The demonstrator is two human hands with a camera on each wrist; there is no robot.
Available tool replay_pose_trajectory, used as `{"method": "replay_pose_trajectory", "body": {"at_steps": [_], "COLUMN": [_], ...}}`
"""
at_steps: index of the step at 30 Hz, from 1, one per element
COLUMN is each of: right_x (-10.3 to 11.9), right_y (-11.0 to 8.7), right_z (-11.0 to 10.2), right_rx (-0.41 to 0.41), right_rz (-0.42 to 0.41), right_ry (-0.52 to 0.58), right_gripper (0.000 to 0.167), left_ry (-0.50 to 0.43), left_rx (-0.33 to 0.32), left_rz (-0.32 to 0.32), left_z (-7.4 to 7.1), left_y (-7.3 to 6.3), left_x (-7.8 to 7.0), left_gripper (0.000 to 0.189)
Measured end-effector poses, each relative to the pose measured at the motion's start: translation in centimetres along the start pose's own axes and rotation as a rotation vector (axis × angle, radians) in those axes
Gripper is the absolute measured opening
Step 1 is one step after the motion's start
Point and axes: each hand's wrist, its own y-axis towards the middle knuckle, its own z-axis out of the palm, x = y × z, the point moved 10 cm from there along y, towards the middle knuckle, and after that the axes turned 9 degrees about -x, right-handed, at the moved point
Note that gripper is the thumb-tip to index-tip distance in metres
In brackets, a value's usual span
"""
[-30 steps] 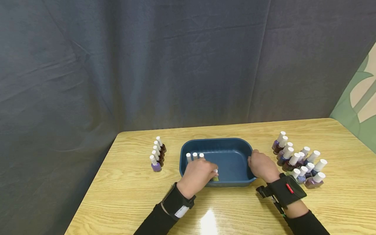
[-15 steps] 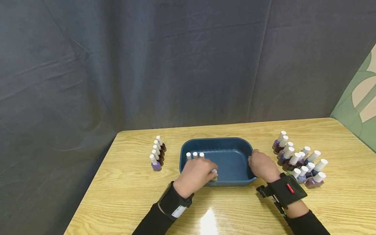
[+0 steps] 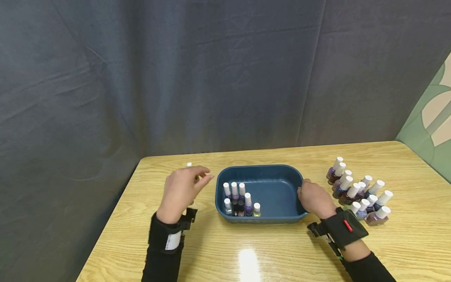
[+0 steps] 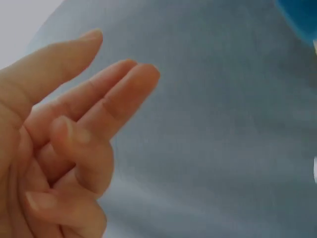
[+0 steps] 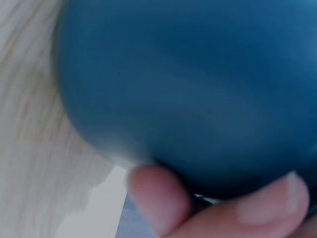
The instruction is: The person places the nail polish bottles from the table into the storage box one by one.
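Observation:
My left hand (image 3: 179, 191) hovers over the table left of the blue tray (image 3: 280, 196), holding nothing. Its thumb and forefinger point right and stand apart; in the left wrist view two fingers (image 4: 119, 101) are extended and the others curl. Behind this hand, a row of nail polish bottles is mostly hidden, with one white cap (image 3: 189, 165) showing. Several bottles stand upright in the tray's left part, among them a purple one (image 3: 248, 207) and a pale yellow one (image 3: 257, 211) at the front. My right hand (image 3: 314, 198) grips the tray's right rim.
On the right of the wooden table (image 3: 282, 250), a cluster of nail polish bottles (image 3: 352, 194) with white caps stands beside my right wrist. A dark grey cloth (image 3: 225, 78) hangs behind the table's back edge.
My left hand has let go of the pale yellow nail polish bottle in the tray and moved left, out over the bottle row. The right hand keeps its hold on the tray.

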Motion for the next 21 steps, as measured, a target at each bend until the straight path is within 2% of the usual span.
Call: {"method": "replay_pose_trajectory", "body": {"at_steps": [2, 5, 8, 10, 15, 18, 21], "right_x": [0.0, -0.1, -0.1, 0.0, 0.2, 0.2, 0.1], "right_y": [0.0, 0.0, -0.1, -0.1, -0.1, -0.1, -0.1], "right_z": [0.0, 0.0, 0.0, 0.0, -0.1, -0.1, -0.1], "right_rx": [-0.004, 0.001, 0.002, 0.003, 0.005, 0.012, 0.013], "right_rz": [0.000, 0.008, 0.007, -0.001, -0.007, 0.001, 0.001], "right_ry": [-0.002, -0.003, -0.005, -0.004, -0.002, -0.003, 0.001], "right_gripper": [0.026, 0.026, 0.026, 0.025, 0.025, 0.026, 0.026], "left_ry": [0.011, 0.038, 0.075, 0.086, 0.062, 0.057, 0.067], "left_rx": [0.041, 0.187, 0.331, 0.394, 0.489, 0.532, 0.546], "left_rz": [-0.096, -0.216, -0.285, -0.330, -0.432, -0.464, -0.483], "left_z": [-0.3, 0.6, 2.0, 2.7, 4.2, 5.1, 5.8], "left_y": [-0.1, -0.7, -1.7, -2.3, -3.4, -3.7, -3.7], "left_x": [2.4, 5.7, 8.4, 9.8, 11.9, 12.4, 12.6], "left_gripper": [0.019, 0.021, 0.021, 0.023, 0.051, 0.055, 0.055]}}
